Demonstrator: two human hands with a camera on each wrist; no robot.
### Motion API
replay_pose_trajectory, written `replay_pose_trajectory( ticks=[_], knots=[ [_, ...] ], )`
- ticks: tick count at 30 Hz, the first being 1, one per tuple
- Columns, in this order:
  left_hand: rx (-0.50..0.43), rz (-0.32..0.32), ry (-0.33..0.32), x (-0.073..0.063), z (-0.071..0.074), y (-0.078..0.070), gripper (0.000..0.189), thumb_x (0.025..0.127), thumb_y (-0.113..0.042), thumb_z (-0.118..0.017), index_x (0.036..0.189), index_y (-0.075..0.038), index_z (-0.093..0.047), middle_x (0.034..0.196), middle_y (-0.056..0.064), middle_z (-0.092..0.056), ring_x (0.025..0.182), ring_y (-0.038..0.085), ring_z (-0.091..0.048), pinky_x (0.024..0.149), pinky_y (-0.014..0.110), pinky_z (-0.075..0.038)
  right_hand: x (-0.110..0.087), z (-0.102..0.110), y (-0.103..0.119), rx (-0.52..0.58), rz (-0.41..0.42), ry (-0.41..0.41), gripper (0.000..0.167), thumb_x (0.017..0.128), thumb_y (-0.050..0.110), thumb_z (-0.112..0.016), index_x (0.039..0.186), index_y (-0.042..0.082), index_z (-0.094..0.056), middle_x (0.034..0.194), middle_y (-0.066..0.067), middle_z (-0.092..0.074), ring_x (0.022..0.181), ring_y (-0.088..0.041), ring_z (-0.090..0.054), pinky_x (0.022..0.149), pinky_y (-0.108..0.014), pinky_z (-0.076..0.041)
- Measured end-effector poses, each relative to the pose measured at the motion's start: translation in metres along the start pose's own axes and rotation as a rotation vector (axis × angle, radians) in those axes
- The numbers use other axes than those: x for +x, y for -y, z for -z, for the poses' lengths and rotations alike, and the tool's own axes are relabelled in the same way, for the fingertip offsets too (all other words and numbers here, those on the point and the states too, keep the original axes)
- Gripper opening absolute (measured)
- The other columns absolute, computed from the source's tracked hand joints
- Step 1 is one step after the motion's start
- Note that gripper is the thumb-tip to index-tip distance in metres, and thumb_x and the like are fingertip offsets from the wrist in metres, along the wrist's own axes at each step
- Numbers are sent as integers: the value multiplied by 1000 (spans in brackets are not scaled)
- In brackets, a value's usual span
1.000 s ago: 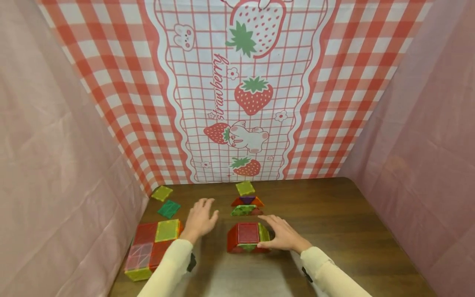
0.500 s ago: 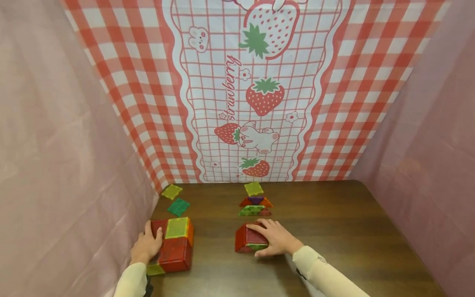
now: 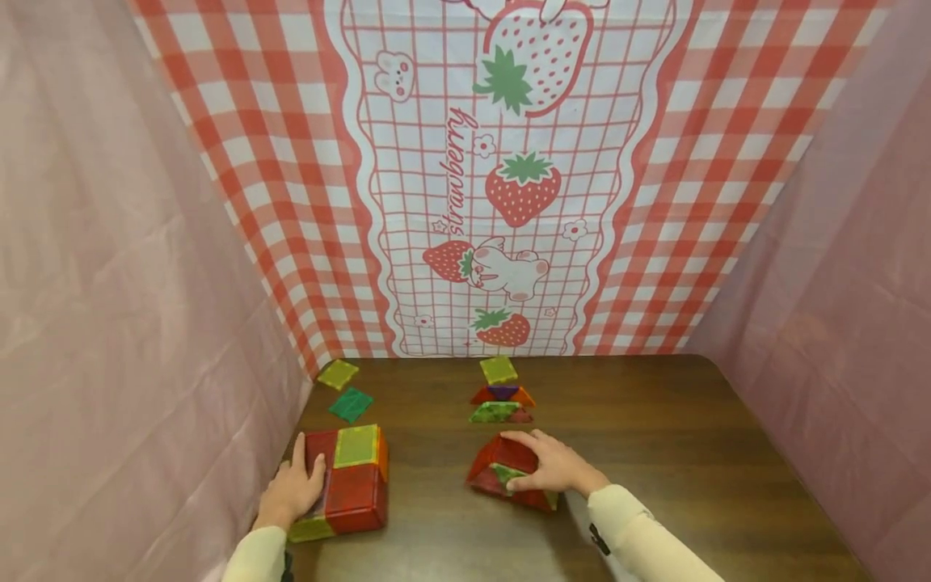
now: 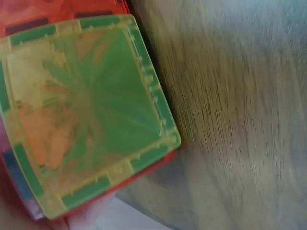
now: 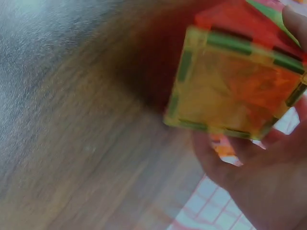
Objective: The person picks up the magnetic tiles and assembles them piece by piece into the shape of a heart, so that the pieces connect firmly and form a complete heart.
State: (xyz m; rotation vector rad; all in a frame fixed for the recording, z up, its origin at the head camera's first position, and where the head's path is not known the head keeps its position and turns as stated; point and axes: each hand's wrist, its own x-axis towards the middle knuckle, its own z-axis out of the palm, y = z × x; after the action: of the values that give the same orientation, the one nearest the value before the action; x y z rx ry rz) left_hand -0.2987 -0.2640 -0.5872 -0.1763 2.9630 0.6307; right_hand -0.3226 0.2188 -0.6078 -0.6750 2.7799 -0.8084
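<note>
My left hand [image 3: 287, 491] rests on the left side of a low box of magnetic tiles [image 3: 355, 495], its fingers looking fairly straight. Red tiles and one yellow-green tile [image 3: 357, 446] form the top. In the left wrist view that yellow tile [image 4: 91, 115] fills the foreground, and most of the hand is hidden. My right hand [image 3: 556, 467] grips a smaller trapezoid-shaped block of magnetic tiles [image 3: 486, 470], red with a green triangle in front. The right wrist view has the block's yellow end tile [image 5: 235, 86] between thumb and fingers; the block sits turned and perhaps tilted.
Behind the right block, flat tiles lie in a column: a green-and-red trapezoid [image 3: 500, 413], an orange-and-purple one [image 3: 502, 394] and a yellow square [image 3: 498, 369]. A green tile [image 3: 351, 404] and a yellow tile [image 3: 338, 373] lie behind the box. Curtains [image 3: 145, 323] enclose the table [image 3: 655, 453].
My left hand has gone down and left onto the box, which has shifted slightly right. My right hand has closed round the small block, now turned with its right end nearer me.
</note>
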Motion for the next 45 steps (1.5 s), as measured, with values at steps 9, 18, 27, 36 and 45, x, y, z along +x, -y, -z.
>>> replay_pose_trajectory(
  ticks=[9, 18, 27, 36, 45],
  knots=[
    [-21, -137, -8, -18, -35, -46, 74, 104, -56, -40, 162, -13, -20, 127, 43, -52, 98, 62, -62, 83, 68, -52, -25, 14, -31, 557, -348, -9, 73, 93, 47, -68, 153, 12, -44, 134, -24, -60, 109, -37, -66, 77, -53, -59],
    [-143, -252, 63, -38, -67, -102, 81, 98, -63, -49, 162, -22, -21, 126, 41, -55, 104, 55, -64, 85, 66, -52, -44, 8, -40, 254, -426, -236, 68, 97, 57, -57, 139, 4, -61, 120, -16, -71, 111, -32, -66, 96, -53, -52],
    [-205, -349, 105, -56, -108, -162, 84, 97, -64, -49, 163, -22, -17, 129, 41, -53, 106, 59, -61, 85, 69, -51, -53, -5, -35, 274, -434, -322, 63, 101, 54, -52, 136, 3, -62, 106, -10, -73, 93, -21, -67, 83, -44, -55],
    [-265, -302, 56, -66, -133, -212, 82, 100, -60, -46, 164, -20, -13, 113, 33, -56, 93, 52, -65, 80, 64, -54, -71, 3, -46, 246, -448, -355, 66, 103, 51, -50, 139, -4, -58, 130, -25, -65, 118, -42, -63, 99, -59, -49],
    [-327, -332, 171, -67, -141, -238, 86, 99, -63, -47, 165, -26, -6, 128, 40, -51, 104, 58, -62, 85, 67, -52, -89, 16, -69, 259, -506, -391, 66, 103, 53, -47, 143, 0, -53, 121, -20, -68, 111, -35, -64, 94, -53, -51]
  ],
)
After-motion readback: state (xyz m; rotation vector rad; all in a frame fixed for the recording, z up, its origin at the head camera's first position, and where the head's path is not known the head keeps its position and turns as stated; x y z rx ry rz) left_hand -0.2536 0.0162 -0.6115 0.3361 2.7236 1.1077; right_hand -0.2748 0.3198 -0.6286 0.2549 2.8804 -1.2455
